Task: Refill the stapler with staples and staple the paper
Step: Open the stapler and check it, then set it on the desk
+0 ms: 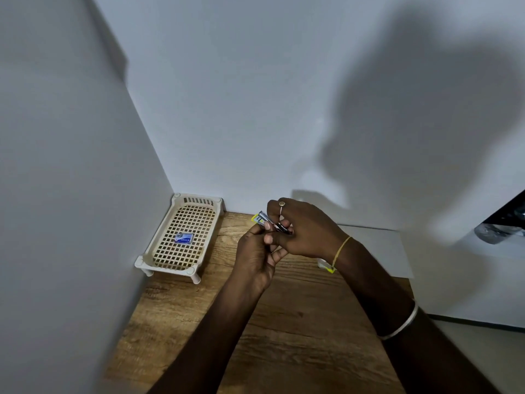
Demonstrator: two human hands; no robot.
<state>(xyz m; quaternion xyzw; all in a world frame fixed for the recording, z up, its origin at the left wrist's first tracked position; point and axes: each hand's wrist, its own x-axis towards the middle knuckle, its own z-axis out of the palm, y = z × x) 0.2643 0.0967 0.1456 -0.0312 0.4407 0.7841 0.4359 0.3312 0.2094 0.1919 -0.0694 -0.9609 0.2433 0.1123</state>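
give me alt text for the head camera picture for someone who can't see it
Two hands, left hand and right hand, hold a small yellow and metal stapler together above a wooden table. To the left, a cream plastic basket against the wall holds a small blue staple box; white paper lies to the right.

Walls (255, 109) closed off the left and back of the wooden desk (284, 336), making a tight corner at centre left of the frame. A cream lattice tray (159, 251) on short legs filled that corner, a small blue box (184, 238) lying in it. Both hands, left hand (255, 257) and right hand (306, 234), met mid-frame above the desk. The wood at lower centre lay bare. White paper (380, 251) covered the right side.
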